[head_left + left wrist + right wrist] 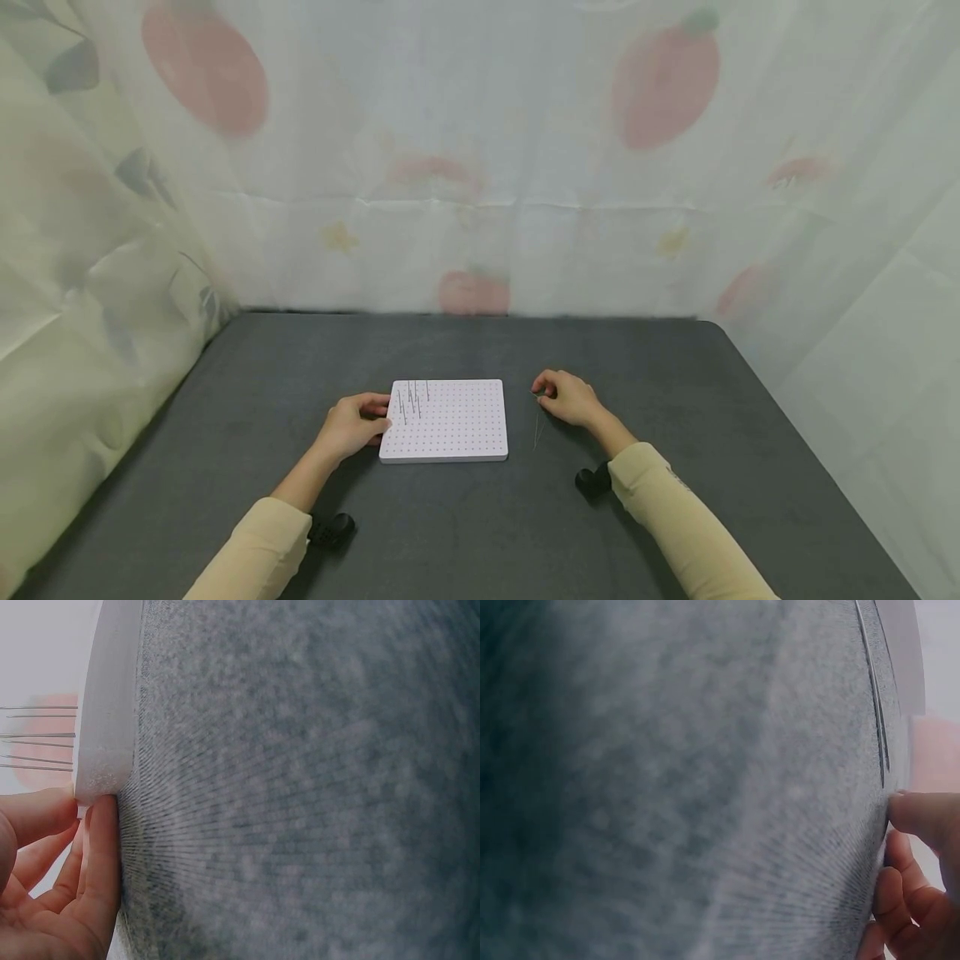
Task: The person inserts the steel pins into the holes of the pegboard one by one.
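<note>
A white board with rows of small holes (457,425) lies on the dark table. Several thin metal needles (410,402) stand upright in its left part; in the left wrist view the needles (41,736) stick out from its face. My left hand (352,427) grips the board's left edge, thumb at the upper rim and fingers along the side. To the right of the board, my right hand (567,397) has its fingertips down at the tabletop, thumb and fingers bent toward each other. Loose needles (876,694) lie beside them. I cannot tell whether a needle is between those fingertips.
The grey table (675,500) reaches back to a pale curtain (555,250) printed with fruit. Another curtain (90,275) hangs along the left side. Black camera mounts (333,531) are worn at both wrists, below cream sleeves (686,521).
</note>
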A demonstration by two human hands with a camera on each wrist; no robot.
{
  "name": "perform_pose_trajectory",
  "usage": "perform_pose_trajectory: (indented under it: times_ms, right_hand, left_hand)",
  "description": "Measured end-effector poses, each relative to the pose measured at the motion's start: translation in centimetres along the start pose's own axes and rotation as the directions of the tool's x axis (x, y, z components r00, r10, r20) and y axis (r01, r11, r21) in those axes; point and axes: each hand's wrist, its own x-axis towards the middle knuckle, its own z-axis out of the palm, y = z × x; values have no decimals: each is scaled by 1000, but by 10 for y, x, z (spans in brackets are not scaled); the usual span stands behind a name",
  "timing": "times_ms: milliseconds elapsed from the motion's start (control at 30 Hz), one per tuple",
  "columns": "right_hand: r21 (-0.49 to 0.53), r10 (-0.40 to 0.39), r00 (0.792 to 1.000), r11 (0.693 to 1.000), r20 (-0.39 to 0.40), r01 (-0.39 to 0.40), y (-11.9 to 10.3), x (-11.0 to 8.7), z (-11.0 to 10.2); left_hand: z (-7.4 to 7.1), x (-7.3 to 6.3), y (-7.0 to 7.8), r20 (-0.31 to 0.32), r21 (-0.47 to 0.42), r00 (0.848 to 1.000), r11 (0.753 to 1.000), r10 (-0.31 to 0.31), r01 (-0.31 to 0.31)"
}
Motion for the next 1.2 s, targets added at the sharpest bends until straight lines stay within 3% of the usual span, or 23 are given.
perform_pose_trajectory:
  times_ms: [233,700,1200]
  right_hand:
    - [3,17,1000,1000,-12,-17,0,0,3]
    - [-13,141,985,990,-102,-143,-7,-2,6]
    - [-49,145,982,987,-119,-152,-5,0,8]
  left_hand:
    - [0,-1,0,-3,5,1000,1000,-3,3]
    - [0,0,2,-12,24,1000,1000,-13,14]
    - [-1,0,3,1,10,1000,1000,-10,10]
